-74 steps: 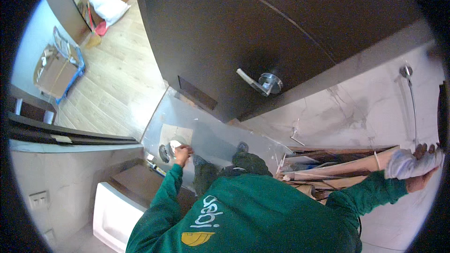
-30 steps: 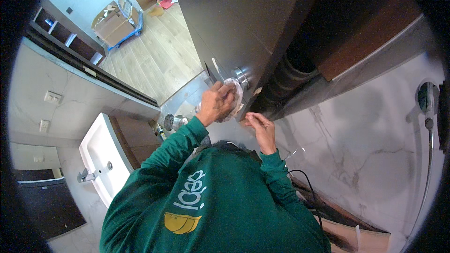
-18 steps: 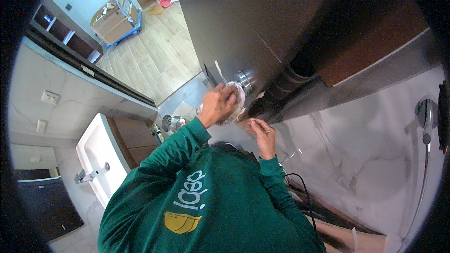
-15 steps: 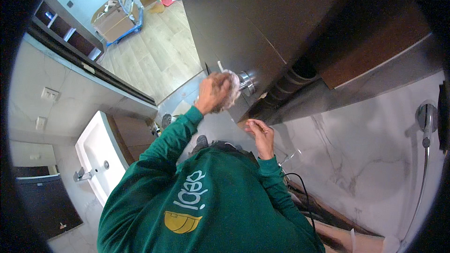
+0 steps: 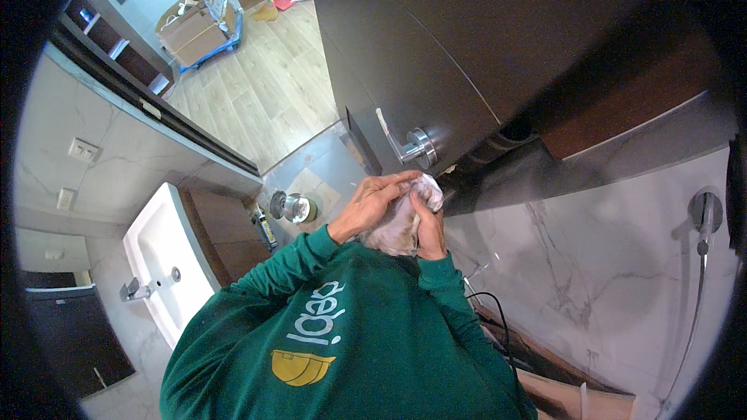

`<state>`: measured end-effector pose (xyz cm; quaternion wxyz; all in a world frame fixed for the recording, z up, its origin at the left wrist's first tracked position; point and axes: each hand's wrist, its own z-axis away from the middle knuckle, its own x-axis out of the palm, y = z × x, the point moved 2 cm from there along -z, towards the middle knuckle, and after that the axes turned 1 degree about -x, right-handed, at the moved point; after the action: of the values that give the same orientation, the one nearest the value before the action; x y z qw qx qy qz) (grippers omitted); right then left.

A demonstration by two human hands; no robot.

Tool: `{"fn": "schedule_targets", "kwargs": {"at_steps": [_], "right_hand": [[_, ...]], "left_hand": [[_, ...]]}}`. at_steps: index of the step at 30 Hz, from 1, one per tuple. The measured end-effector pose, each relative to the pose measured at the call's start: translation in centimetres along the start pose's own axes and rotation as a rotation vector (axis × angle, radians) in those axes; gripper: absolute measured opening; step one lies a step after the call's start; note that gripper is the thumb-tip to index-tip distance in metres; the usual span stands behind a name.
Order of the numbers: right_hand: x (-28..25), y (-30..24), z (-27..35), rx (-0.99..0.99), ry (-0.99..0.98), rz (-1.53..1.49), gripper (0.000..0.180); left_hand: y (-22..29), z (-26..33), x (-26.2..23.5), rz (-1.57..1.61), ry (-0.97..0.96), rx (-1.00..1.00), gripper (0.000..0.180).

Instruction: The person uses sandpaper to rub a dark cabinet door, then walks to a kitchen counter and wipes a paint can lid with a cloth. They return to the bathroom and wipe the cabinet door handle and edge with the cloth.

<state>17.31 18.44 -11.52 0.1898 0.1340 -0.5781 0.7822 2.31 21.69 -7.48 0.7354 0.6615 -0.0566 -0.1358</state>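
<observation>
Both of my hands hold a crumpled whitish rag [image 5: 391,232] with brown stains, close in front of my chest. My left hand [image 5: 370,204] has its fingers stretched over the rag's upper edge. On the other side, my right hand [image 5: 429,230] pinches the bunched end with its thumb on top. Just beyond the hands is a shiny metal lever handle [image 5: 420,148] on a dark brown door [image 5: 412,39]. Neither hand touches the handle.
At left, a white washbasin [image 5: 152,245] is fixed to the marbled wall. A sealant tube [image 5: 267,229] and a round glass-like object [image 5: 297,208] stand on the floor. Beyond the doorway, a cardboard box [image 5: 191,37] sits on a blue trolley. A shower hose [image 5: 698,307] hangs at right.
My left hand has drawn the rag back from the door handle toward my chest. My right hand has taken hold of it too. The handle now shows fully.
</observation>
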Motion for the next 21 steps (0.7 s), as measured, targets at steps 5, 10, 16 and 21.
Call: {"fn": "schedule_targets", "kwargs": {"at_steps": [5, 10, 16, 21], "right_hand": [[0.5, -0.8, -0.1, 0.046, -0.101, -0.104, 0.044], [0.5, -1.2, 0.9, 0.060, -0.064, -0.059, 0.043], [0.2, -1.1, 1.5, 0.054, 0.033, -0.049, 0.044], [-0.4, -0.4, 1.4, 0.026, 0.106, -0.006, 0.044]], "left_hand": [[-1.7, -5.5, -5.1, -0.171, 0.291, 0.111, 0.040], [-6.0, -12.6, -8.9, 0.315, 0.134, -0.066, 0.035], [-8.2, -14.0, -8.6, 0.504, -0.040, -0.132, 0.032], [-8.6, -14.4, -8.7, 0.581, -0.044, -0.181, 0.033]]}}
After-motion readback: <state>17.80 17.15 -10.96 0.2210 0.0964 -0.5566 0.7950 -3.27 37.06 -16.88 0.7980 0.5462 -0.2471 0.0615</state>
